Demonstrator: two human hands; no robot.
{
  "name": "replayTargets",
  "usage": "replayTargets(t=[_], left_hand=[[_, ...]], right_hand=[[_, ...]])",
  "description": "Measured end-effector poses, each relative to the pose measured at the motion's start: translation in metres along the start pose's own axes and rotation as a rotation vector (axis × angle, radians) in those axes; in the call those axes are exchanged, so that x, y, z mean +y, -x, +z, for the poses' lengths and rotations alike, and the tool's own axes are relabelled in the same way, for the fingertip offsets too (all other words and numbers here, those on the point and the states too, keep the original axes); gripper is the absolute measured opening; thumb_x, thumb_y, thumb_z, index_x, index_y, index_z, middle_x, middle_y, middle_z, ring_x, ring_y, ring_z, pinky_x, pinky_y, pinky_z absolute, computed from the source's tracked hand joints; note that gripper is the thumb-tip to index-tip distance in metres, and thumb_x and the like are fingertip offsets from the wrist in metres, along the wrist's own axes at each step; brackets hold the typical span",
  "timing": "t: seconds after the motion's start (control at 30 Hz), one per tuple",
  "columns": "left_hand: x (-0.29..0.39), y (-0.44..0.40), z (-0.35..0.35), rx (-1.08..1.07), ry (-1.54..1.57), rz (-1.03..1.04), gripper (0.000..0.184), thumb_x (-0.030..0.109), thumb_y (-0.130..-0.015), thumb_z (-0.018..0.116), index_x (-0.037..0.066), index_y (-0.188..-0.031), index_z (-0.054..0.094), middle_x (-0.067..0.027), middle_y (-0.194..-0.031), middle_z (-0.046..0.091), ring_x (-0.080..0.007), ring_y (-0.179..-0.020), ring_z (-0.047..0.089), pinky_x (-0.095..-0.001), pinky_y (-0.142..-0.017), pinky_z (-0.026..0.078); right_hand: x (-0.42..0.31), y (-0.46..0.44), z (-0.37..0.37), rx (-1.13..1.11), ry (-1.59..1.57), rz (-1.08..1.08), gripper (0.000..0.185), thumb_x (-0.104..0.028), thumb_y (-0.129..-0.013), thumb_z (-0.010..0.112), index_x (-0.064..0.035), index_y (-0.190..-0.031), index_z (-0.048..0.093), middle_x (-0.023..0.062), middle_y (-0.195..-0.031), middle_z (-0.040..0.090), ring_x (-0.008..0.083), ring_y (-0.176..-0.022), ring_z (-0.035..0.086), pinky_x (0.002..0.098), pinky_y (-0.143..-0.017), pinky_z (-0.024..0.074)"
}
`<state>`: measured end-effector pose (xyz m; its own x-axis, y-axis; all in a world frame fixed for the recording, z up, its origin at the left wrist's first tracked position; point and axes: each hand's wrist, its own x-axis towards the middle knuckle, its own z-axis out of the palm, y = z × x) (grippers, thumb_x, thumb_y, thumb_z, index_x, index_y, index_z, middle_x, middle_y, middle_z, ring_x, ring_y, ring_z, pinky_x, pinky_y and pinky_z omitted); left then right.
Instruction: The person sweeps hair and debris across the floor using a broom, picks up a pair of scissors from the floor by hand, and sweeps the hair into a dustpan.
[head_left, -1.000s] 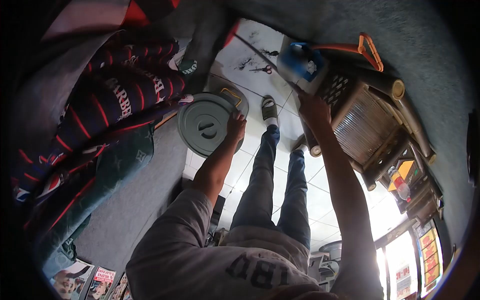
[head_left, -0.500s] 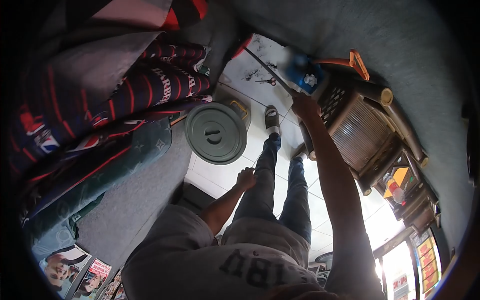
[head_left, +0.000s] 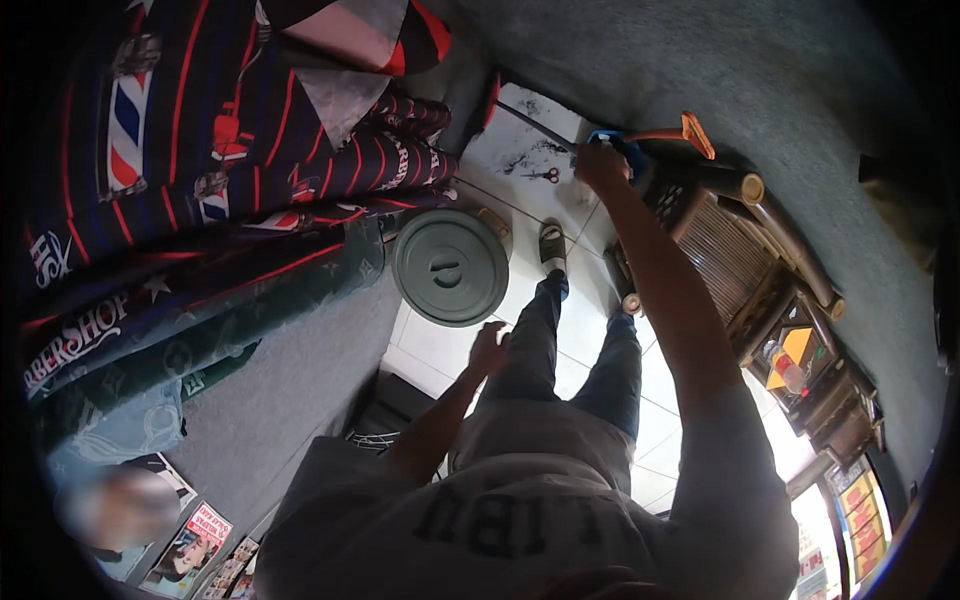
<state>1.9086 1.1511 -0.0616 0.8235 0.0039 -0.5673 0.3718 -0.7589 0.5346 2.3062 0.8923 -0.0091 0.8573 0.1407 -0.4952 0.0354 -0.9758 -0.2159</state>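
Note:
My right hand [head_left: 602, 166] is closed around a dark long-handled tool [head_left: 538, 124], probably a broom. Its far end meets a red piece [head_left: 491, 101] at the wall; the kind of head is not clear. Dark clumps that look like cut hair [head_left: 532, 105] lie on the pale floor beside the handle. A pair of scissors [head_left: 543, 175] is on the floor below them. Partly behind my right hand sits a blue object [head_left: 632, 152]. My left hand [head_left: 488, 348] hangs near my thigh, fingers loosely apart and holding nothing, below a grey lidded bin [head_left: 450, 267].
Barbershop-print cloths [head_left: 200, 150] hang on the left. A bamboo bench [head_left: 725, 250] stands on the right, with a bottle [head_left: 785, 368] on a small shelf near it. An orange-handled item [head_left: 690, 135] leans by the right wall. Posters [head_left: 190, 550] are at lower left.
My right hand has moved up and left with the handle, now covering more of the blue object. My left hand's fingers have loosened. The camera view has shifted, showing more of the cloths.

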Motion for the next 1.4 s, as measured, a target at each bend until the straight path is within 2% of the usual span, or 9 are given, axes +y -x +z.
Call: replayTargets(t=[0.1,0.23,0.4,0.5,0.6,0.73,1.0,1.13,1.4], left_hand=[[-0.014,0.027,-0.024,0.052,0.019,-0.112,0.029,0.020,-0.088,0.058,0.004,-0.112,0.056,-0.0179,-0.108,0.057,-0.0339,-0.101,0.056,-0.0430,-0.087,0.045],[-0.037,0.070,-0.027,0.013,-0.067,-0.095,0.030,0.023,-0.087,0.059,0.004,-0.111,0.056,-0.0201,-0.104,0.058,-0.0369,-0.098,0.057,-0.0437,-0.084,0.046],[-0.045,0.099,-0.007,-0.006,0.002,-0.179,0.031,0.025,-0.088,0.058,0.004,-0.111,0.056,-0.0205,-0.104,0.057,-0.0381,-0.096,0.056,-0.0462,-0.084,0.046],[-0.044,0.094,-0.006,-0.076,-0.011,-0.143,0.031,0.026,-0.088,0.058,0.004,-0.111,0.057,-0.0196,-0.105,0.057,-0.0372,-0.097,0.056,-0.0453,-0.085,0.046],[-0.028,0.076,-0.018,0.019,0.015,-0.161,0.027,0.023,-0.089,0.058,0.005,-0.109,0.057,-0.0186,-0.102,0.058,-0.0337,-0.095,0.058,-0.0425,-0.082,0.047],[-0.010,0.056,-0.029,0.130,0.164,-0.105,0.022,0.018,-0.090,0.058,0.005,-0.109,0.057,-0.0162,-0.099,0.058,-0.0297,-0.087,0.060,-0.0390,-0.076,0.049],[-0.018,0.056,-0.011,-0.012,0.133,-0.179,0.027,0.023,-0.089,0.059,0.007,-0.110,0.058,-0.0150,-0.104,0.058,-0.0322,-0.097,0.058,-0.0427,-0.083,0.047],[-0.016,0.050,-0.026,0.033,0.115,-0.118,0.028,0.021,-0.089,0.059,0.006,-0.112,0.058,-0.0177,-0.103,0.058,-0.0327,-0.095,0.059,-0.0417,-0.081,0.048],[-0.026,0.045,-0.034,0.084,0.113,-0.093,0.026,0.020,-0.088,0.059,0.004,-0.109,0.058,-0.0192,-0.100,0.059,-0.0344,-0.093,0.060,-0.0431,-0.079,0.049]], right_hand=[[0.013,-0.035,0.027,-0.235,-0.065,0.035,0.026,-0.014,-0.082,0.051,-0.0099,-0.103,0.065,0.0123,-0.093,0.068,0.0312,-0.085,0.068,0.0425,-0.071,0.0550],[0.058,-0.014,0.058,-0.327,0.143,-0.240,0.038,-0.013,-0.081,0.051,-0.0084,-0.117,0.059,0.0183,-0.107,0.065,0.0336,-0.101,0.063,0.0451,-0.083,0.0516],[0.031,0.077,-0.002,-0.143,-0.196,-0.040,0.031,-0.012,-0.084,0.049,-0.0074,-0.112,0.062,0.0189,-0.104,0.065,0.0356,-0.097,0.064,0.0486,-0.082,0.0505],[0.001,0.032,-0.022,-0.235,-0.117,0.097,0.046,-0.014,-0.079,0.055,-0.0164,-0.125,0.057,0.0160,-0.112,0.064,0.0340,-0.106,0.061,0.0449,-0.086,0.0515],[-0.012,-0.002,-0.015,-0.348,-0.068,0.210,0.045,-0.015,-0.078,0.058,-0.0140,-0.123,0.058,0.0159,-0.115,0.063,0.0335,-0.108,0.060,0.0475,-0.087,0.0511],[0.026,-0.028,0.038,-0.403,0.061,-0.053,0.046,-0.013,-0.076,0.057,-0.0129,-0.122,0.058,0.0168,-0.118,0.061,0.0329,-0.109,0.060,0.0505,-0.086,0.0504],[0.003,0.045,0.006,-0.130,-0.168,-0.026,0.035,-0.018,-0.079,0.054,-0.0139,-0.113,0.062,0.0165,-0.104,0.065,0.0360,-0.095,0.064,0.0465,-0.081,0.0520],[-0.011,0.027,0.017,-0.333,-0.106,0.143,0.039,-0.018,-0.075,0.057,-0.0150,-0.114,0.061,0.0168,-0.106,0.065,0.0345,-0.097,0.064,0.0465,-0.081,0.0525],[0.053,0.159,0.071,-0.168,-0.123,-0.035,0.041,-0.021,-0.081,0.054,-0.0186,-0.121,0.059,0.0147,-0.097,0.067,0.0328,-0.091,0.066,0.0470,-0.077,0.0533]])
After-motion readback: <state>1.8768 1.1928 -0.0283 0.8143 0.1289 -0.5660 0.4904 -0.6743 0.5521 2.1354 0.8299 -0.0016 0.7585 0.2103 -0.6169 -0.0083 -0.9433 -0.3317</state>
